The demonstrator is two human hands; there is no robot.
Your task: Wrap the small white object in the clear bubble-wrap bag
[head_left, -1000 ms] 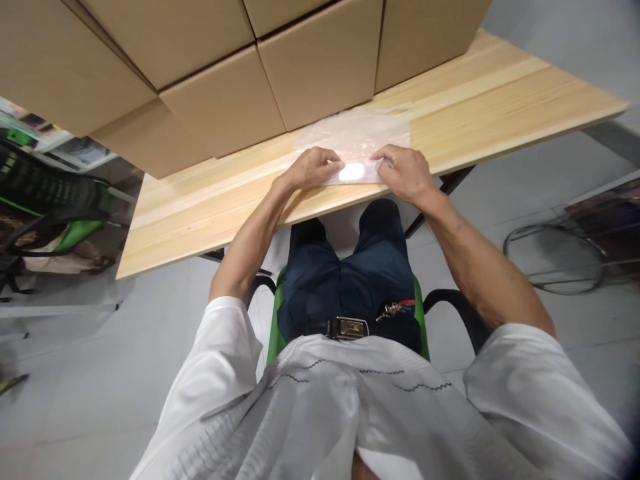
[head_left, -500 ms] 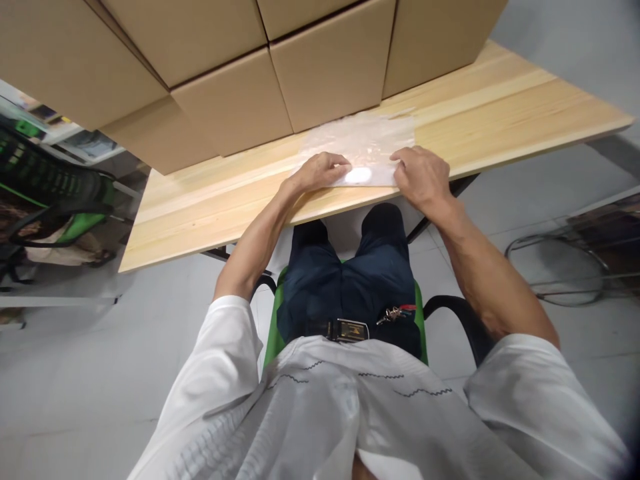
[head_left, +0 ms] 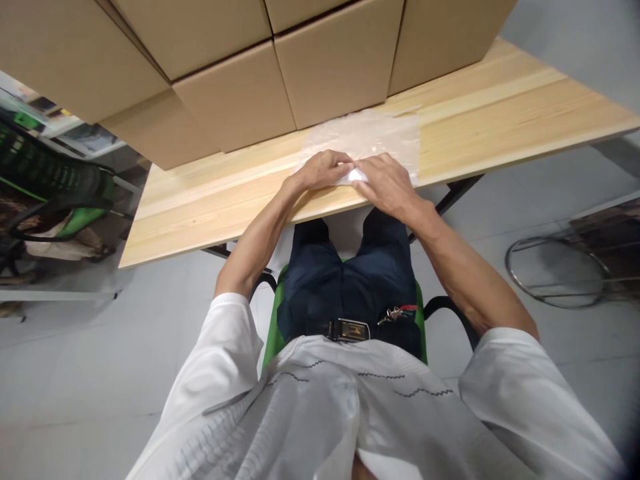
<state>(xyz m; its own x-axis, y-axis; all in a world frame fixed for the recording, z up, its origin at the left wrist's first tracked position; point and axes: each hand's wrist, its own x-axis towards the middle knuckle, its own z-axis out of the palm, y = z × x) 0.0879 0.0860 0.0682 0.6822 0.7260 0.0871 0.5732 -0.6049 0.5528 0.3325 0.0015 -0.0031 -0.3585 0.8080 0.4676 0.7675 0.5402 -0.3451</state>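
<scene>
Both hands met at the near edge of the wooden table [head_left: 500, 113], fingertips almost touching. Left hand [head_left: 320, 172] was curled, knuckles up, fingers bent down onto a small white piece [head_left: 356, 175] at the front edge of a clear plastic bag [head_left: 370, 133]. Right hand [head_left: 384, 183] lay flatter, fingers extended toward the left hand, covering most of the white piece from the right side. Only a sliver of white showed between the two hands. Whether either hand actually pinched it or just pressed on it, could not tell; fingertips hid the contact.

The bag lay flat on the table, spreading away from the hands toward the far side and out to the right of the right hand; its near edge sat under the fingers. Just beyond the bag, past the hands, stood a row of cardboard boxes [head_left: 330, 73], close to the bag's far edge.

Below the hands, under the table edge: the person's lap in dark trousers [head_left: 350, 280], a belt buckle [head_left: 350, 329], keys [head_left: 395, 312] at the right hip, a green chair seat [head_left: 273, 337]. Far left of the left hand, another green chair [head_left: 55, 193]. Far right of the right arm, a metal ring frame [head_left: 555, 270] on the floor.
</scene>
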